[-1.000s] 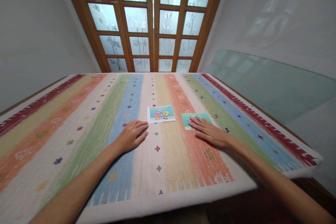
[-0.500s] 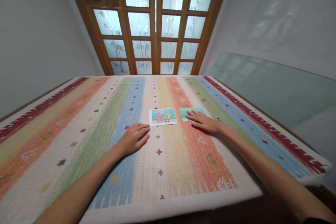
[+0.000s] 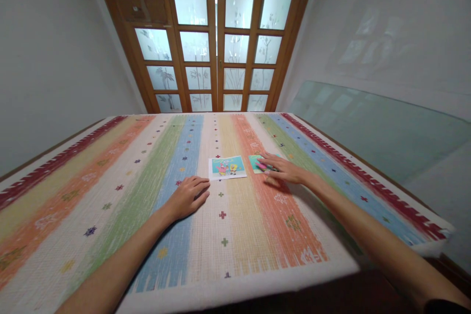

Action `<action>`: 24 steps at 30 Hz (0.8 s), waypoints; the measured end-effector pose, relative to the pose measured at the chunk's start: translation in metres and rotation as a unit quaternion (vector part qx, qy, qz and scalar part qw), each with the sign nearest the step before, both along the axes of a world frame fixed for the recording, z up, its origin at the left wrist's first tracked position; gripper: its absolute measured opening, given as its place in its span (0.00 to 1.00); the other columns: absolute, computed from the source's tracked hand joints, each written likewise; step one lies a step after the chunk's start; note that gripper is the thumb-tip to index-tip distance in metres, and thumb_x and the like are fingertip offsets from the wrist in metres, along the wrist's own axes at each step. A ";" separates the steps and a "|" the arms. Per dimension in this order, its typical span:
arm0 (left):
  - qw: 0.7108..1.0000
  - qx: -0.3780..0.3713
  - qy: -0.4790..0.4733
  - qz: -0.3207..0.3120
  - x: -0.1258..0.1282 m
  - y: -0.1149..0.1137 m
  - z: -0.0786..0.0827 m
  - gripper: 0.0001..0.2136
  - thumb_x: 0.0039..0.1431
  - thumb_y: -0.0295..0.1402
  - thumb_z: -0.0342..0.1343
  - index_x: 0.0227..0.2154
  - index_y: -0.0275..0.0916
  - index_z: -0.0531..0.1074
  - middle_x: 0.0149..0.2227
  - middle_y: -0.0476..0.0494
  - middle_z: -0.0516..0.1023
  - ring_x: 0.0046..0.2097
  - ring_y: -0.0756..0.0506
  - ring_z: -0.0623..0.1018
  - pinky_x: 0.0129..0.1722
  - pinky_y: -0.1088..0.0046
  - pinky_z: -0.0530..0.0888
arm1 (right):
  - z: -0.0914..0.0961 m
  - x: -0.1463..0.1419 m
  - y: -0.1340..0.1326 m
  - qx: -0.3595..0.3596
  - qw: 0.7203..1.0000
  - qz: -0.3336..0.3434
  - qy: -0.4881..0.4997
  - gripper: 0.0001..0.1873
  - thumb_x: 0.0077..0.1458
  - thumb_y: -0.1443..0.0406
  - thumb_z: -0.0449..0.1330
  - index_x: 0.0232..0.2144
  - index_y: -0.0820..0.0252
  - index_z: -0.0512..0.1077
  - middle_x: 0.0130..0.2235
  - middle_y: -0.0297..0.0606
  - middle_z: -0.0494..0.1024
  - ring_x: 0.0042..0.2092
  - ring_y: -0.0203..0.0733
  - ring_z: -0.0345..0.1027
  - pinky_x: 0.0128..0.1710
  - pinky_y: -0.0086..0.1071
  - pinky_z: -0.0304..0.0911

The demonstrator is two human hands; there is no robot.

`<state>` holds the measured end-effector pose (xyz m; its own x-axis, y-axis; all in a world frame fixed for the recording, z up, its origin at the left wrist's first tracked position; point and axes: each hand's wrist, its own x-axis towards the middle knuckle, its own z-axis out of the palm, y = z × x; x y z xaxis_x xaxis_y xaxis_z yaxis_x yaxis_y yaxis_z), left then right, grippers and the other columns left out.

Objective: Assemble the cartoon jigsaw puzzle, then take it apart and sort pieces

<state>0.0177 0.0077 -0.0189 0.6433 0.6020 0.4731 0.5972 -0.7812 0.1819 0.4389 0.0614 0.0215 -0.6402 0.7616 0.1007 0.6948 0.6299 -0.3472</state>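
Observation:
A cartoon picture card (image 3: 228, 168) with a white border lies flat on the striped tablecloth (image 3: 239, 235). It shows a pink starfish figure and a yellow sponge figure. My left hand (image 3: 189, 197) rests on the cloth, open, with its fingertips at the card's lower left edge. To the right lies a second cartoon card (image 3: 253, 162) with a teal background, partly covered. Over it my right hand (image 3: 285, 169) is open, fingers stretched out to the left and a little blurred. Whether those fingertips touch the card I cannot tell.
The cloth covers a wide table. Beyond its far edge stand wooden doors (image 3: 215, 73) with frosted glass panes. A greenish glass panel (image 3: 368, 122) leans along the wall on the right. A plain wall (image 3: 55, 49) runs on the left.
My right hand has lifted slightly, and its fingers have shifted over the right card, uncovering more of the printed picture. My left hand stays in place. The view has tilted up a little.

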 end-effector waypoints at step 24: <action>0.993 -0.028 0.024 -0.114 0.020 -0.029 0.007 0.23 0.70 0.35 0.53 0.65 0.40 0.63 0.63 0.35 0.71 0.66 0.38 0.69 0.64 0.50 0.71 | -0.018 -0.094 -0.101 0.028 0.994 0.107 -0.016 0.33 0.71 0.50 0.48 0.72 0.55 0.52 0.73 0.42 0.51 0.75 0.47 0.38 0.73 0.51 0.39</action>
<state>0.0378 -0.0212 -0.0114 0.7867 0.4633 0.4081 0.4158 -0.8862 0.2045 0.3446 -0.0397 0.0032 -0.7902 0.6019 0.1154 0.5535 0.7817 -0.2873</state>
